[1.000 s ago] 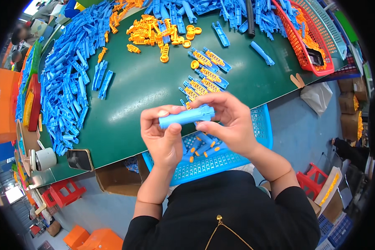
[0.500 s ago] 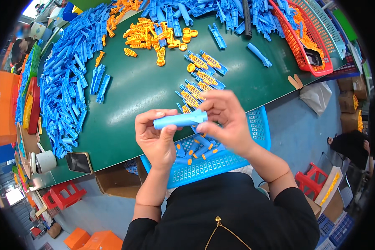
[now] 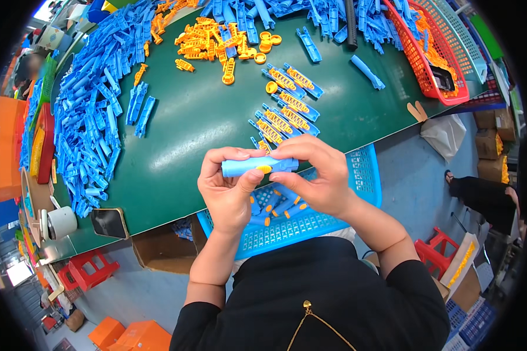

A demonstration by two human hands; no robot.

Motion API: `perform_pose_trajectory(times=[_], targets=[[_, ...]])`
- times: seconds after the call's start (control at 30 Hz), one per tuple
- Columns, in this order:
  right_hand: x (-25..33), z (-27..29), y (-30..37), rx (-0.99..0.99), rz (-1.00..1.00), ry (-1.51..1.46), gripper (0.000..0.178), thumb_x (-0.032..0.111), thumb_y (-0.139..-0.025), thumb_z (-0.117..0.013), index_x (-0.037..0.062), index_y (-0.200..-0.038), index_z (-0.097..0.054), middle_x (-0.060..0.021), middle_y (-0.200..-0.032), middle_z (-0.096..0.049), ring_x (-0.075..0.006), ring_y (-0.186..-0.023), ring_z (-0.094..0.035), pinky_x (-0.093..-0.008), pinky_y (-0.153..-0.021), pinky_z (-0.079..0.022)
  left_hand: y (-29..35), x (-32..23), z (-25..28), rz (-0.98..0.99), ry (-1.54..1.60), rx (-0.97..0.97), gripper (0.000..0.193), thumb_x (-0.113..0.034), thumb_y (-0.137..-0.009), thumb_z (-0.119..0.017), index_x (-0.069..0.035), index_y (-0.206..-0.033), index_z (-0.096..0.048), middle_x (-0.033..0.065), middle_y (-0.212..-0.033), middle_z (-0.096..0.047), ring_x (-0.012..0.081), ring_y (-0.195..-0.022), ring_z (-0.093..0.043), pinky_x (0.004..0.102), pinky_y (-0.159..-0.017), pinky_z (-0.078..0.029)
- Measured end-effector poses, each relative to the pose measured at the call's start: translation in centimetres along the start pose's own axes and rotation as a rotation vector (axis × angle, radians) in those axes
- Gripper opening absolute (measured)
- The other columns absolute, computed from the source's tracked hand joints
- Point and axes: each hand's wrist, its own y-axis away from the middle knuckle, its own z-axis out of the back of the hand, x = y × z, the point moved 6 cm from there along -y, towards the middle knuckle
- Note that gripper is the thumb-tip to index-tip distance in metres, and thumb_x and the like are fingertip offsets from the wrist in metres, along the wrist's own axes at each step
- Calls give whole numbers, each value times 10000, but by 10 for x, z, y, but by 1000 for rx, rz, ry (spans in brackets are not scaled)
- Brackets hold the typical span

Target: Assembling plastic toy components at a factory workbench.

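My left hand [image 3: 227, 190] grips the left end of a light-blue plastic tube [image 3: 235, 168], thumb below and fingers behind. The right end of the tube is pinched between the thumb and fingers of my right hand [image 3: 319, 175]. A small yellow spot [image 3: 264, 169] shows on the tube's side near my left thumb. Just beyond my hands, blue half-shells with yellow ladder-like inserts [image 3: 278, 121] lie in slanting rows on the green table [image 3: 181, 140]. Under my hands, a blue basket [image 3: 287, 235] holds several blue tubes with orange-yellow ends.
A long heap of blue parts [image 3: 91, 105] covers the table's left side. Yellow parts [image 3: 208, 41] lie at the far middle. A red basket [image 3: 418, 76] stands far right. A phone [image 3: 109, 223] and a white mug [image 3: 62, 223] sit near the left edge.
My right hand has closed in on the tube's right end. The tube has turned, and a yellow spot now shows on its side. My left hand has shifted slightly right.
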Motion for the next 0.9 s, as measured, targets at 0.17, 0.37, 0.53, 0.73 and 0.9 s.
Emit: perform_pose_trajectory(times=[0.17, 0.37, 0.53, 0.73, 0.9], targets=[[-13, -8, 2, -7, -297, -314, 238, 14, -743, -710, -26, -946, -593, -123, -1024, -591, -187, -893, -619, -281, -745, -520, 1, 2, 1, -51, -44, -61, 305, -109, -778, -719, -32, -976, -502, 120, -964, -582, 145, -844, -606, 200, -635, -522], [-39, -9, 14, -232, -671, -933, 175, -47, -781, -653, -39, -940, -578, -106, -1018, -590, -166, -896, -609, -293, -784, -518, 4, -6, 0, -281, -280, -42, 278, -59, -780, -702, -42, -943, -477, 145, -1000, -567, 160, -872, -589, 228, -663, -532], [-35, 2, 8, -158, -439, -800, 180, -55, -779, -648, -23, -950, -599, -113, -996, -597, -154, -912, -593, -281, -813, -499, 2, 3, -16, 100, -170, 22, 302, 40, -756, -685, -31, -937, -453, 165, -1057, -552, 198, -993, -558, 305, -871, -457], [-5, 12, -2, 16, -247, -401, 141, 13, -694, -744, -7, -803, -658, -108, -941, -619, -179, -874, -600, -289, -774, -481, 11, 16, -8, 270, -440, 342, 449, -418, -905, -531, 16, -1022, -523, 3, -829, -530, 37, -601, -450, 166, -521, -368], [1, 16, 0, -44, -175, -369, 137, 3, -691, -745, -1, -789, -650, -130, -937, -610, -200, -834, -611, -290, -760, -488, 12, 28, -8, 414, -12, 330, 336, -304, -880, -610, 14, -982, -568, 15, -810, -566, 60, -693, -507, 187, -573, -389]])
